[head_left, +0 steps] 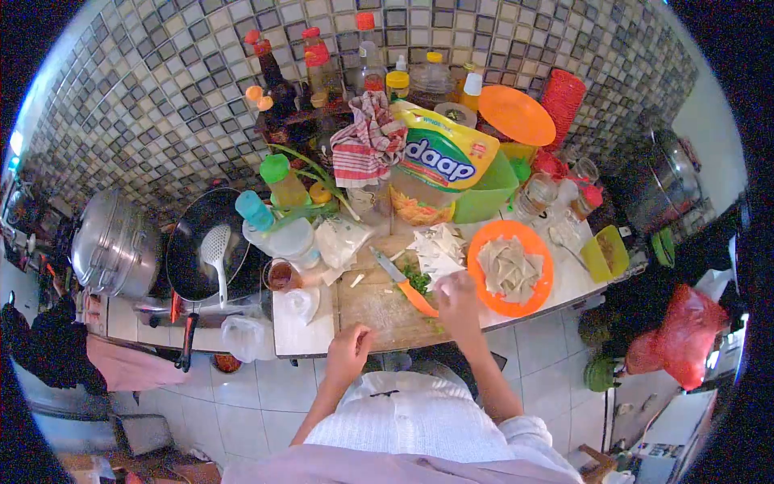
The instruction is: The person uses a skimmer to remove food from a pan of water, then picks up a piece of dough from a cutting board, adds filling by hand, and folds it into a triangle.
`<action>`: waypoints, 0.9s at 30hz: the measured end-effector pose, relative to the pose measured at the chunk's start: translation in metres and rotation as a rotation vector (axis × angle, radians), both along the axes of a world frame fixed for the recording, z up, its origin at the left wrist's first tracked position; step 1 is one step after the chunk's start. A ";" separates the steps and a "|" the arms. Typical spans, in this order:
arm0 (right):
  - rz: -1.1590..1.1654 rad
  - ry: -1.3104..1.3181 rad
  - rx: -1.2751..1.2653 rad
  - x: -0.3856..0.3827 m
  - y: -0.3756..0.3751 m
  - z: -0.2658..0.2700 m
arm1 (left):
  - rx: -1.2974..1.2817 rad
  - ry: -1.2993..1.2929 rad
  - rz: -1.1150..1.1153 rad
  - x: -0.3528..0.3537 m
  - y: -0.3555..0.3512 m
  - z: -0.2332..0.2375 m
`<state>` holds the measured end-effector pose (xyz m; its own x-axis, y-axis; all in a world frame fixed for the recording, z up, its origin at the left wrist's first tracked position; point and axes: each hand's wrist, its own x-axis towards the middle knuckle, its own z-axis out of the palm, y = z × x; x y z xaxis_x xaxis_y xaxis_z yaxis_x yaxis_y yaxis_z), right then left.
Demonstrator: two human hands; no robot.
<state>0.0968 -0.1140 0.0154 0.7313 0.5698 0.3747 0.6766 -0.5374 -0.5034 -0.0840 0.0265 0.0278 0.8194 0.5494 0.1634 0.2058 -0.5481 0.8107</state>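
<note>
My left hand (350, 348) is loosely curled at the front edge of the wooden cutting board (363, 302), with nothing visible in it. Over the board's right side, my right hand (459, 300) is beside the orange plate (482, 292); its fingers are blurred. White, thin angular pieces (439, 248) lie just beyond that hand. A knife with an orange handle (418, 299) rests on the board, its blade pointing up and left. Chopped green leaves (415, 278) lie beside the blade. Flat, pale greyish pieces (510, 273) are heaped on the orange plate.
A black pan (189, 250) holding a white slotted spatula (215, 246) and a steel pot (117, 246) stand left. Behind the board are an oil pouch (439, 165), a striped cloth (369, 145) and bottles (322, 73). A yellow-green container (605, 254) sits right.
</note>
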 end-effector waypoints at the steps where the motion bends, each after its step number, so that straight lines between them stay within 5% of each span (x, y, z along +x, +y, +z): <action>1: 0.110 0.052 -0.093 -0.008 -0.002 -0.003 | 0.001 0.000 0.006 -0.001 0.001 -0.003; 8: 0.062 -0.200 -0.170 -0.038 0.009 -0.027 | 0.130 0.122 0.052 0.018 0.034 -0.024; 13: 0.049 -0.084 -0.191 -0.038 0.006 -0.039 | 0.193 0.203 0.060 0.031 0.037 -0.015; 22: 0.097 0.014 0.120 -0.042 0.002 -0.014 | 0.046 -0.137 0.225 0.033 0.058 -0.025; 24: 0.045 -0.013 0.106 -0.048 0.001 -0.011 | 0.314 -0.293 0.256 0.050 0.083 -0.027; 27: 0.064 0.171 -0.010 -0.051 -0.002 -0.008 | 0.306 -0.147 0.265 0.075 0.096 -0.025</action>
<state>0.0459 -0.1162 0.0076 0.7463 0.6200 0.2421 0.6143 -0.5014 -0.6093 -0.0095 0.1228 0.0024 0.6126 0.6456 0.4559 0.2663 -0.7117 0.6501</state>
